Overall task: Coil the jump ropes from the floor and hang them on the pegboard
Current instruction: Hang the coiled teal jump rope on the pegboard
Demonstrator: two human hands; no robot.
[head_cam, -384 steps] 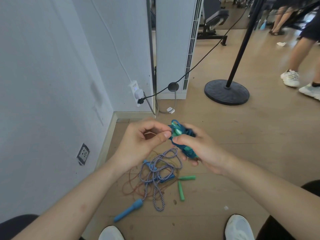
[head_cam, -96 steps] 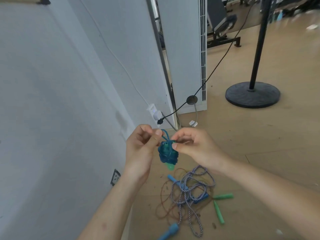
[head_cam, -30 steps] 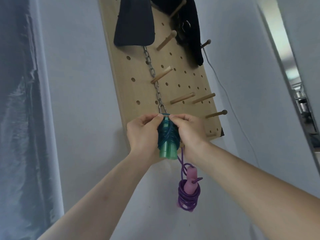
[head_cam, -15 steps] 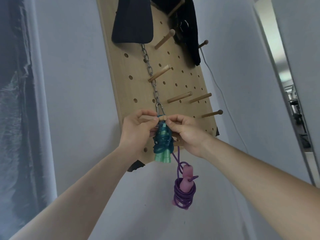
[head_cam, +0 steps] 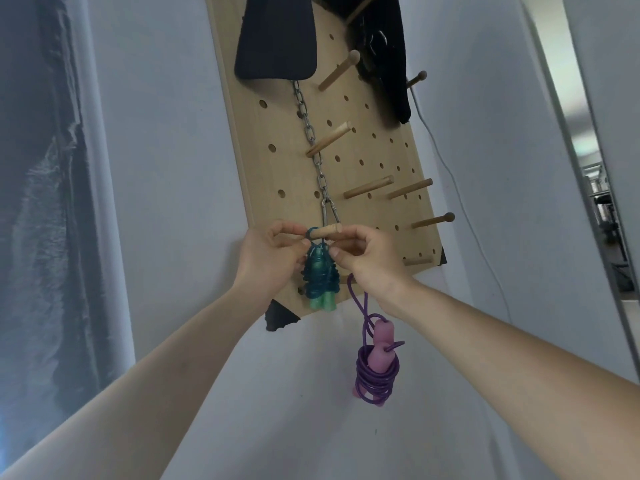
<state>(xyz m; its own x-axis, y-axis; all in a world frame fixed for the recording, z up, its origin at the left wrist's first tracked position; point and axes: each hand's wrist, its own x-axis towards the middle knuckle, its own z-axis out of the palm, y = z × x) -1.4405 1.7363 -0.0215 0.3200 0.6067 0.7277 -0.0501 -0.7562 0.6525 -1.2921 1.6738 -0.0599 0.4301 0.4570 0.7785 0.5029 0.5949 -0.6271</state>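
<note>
A wooden pegboard hangs on the white wall. The coiled teal jump rope, with green handle ends at the bottom, hangs by its loop from a wooden peg. My left hand pinches the rope's loop at the peg's base. My right hand pinches the top of the coil just under the peg's tip. A coiled purple jump rope with pink handles hangs lower right, its cord running up behind my right hand.
A metal chain hangs down the board to a clip just above the peg. Several bare wooden pegs stick out to the right. Black items hang at the top. A dark curtain is at the left.
I stood up from the floor with the teal coil and turned to the pegboard. In the last second the loop has gone over the peg and slid toward its base.
</note>
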